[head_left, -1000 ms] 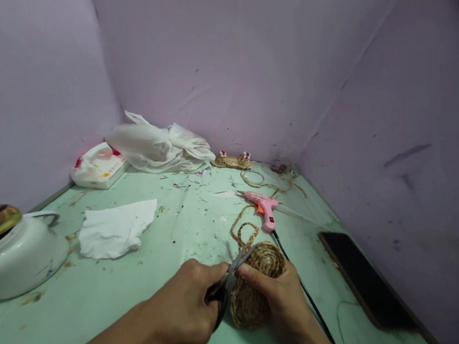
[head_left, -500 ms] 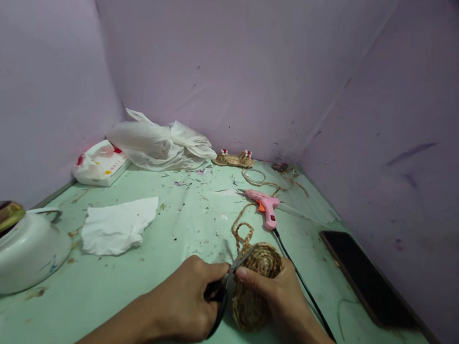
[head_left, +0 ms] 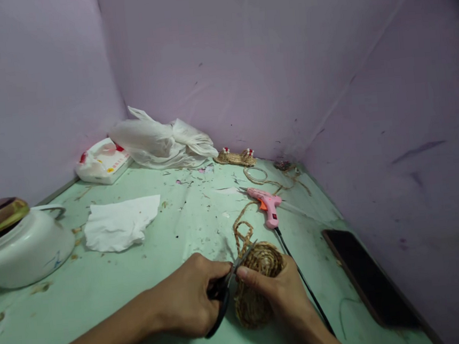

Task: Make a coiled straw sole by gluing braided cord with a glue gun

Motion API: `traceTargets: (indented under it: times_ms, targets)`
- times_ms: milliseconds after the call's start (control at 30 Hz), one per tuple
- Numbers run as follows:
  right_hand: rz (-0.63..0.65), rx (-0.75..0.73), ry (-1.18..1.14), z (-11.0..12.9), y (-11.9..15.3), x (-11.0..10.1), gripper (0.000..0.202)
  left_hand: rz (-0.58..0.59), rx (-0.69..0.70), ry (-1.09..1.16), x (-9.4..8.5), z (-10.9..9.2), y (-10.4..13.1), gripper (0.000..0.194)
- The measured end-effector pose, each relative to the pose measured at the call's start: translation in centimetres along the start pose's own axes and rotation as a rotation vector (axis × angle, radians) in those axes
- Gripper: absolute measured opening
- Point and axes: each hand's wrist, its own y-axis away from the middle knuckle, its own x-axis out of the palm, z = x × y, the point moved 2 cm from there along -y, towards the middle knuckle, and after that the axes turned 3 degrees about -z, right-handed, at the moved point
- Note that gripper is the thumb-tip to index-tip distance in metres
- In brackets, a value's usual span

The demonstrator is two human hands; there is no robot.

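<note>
My left hand (head_left: 192, 298) grips black-handled scissors (head_left: 222, 309), whose blades lie along the upper left edge of a coiled braided-straw piece (head_left: 266, 258). The blades look nearly closed where a loop of braided cord (head_left: 243, 235) leaves the coil. My right hand (head_left: 278, 288) holds the straw piece from the right, thumb on top near the scissor blades and fingers hidden behind it. Beyond, the cord runs toward a pink glue gun (head_left: 268, 203) lying on the table.
At the right lies a dark phone (head_left: 371, 277). A white paper (head_left: 121, 224), a tissue pack (head_left: 106, 164), a white plastic bag (head_left: 162, 143) and a white bowl-shaped thing (head_left: 23, 254) are to the left. A small straw piece with red-and-white beads (head_left: 234, 158) sits by the wall.
The scissor blades have closed somewhat at the cord beside the coil. Both hands keep their hold, and the whole view has shifted slightly.
</note>
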Motion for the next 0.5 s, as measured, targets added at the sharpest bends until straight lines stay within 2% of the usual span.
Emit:
traceTargets:
  times_ms: [300,500]
  targets:
    - [-0.008,0.002,0.007,-0.11,-0.03,-0.02,0.030,0.012,0.018,-0.006,0.06,0.12,-0.09,0.016]
    - [0.050,0.000,0.025,0.22,-0.09,0.25,0.028,0.021,-0.020,0.062,-0.05,0.33,-0.11,0.017]
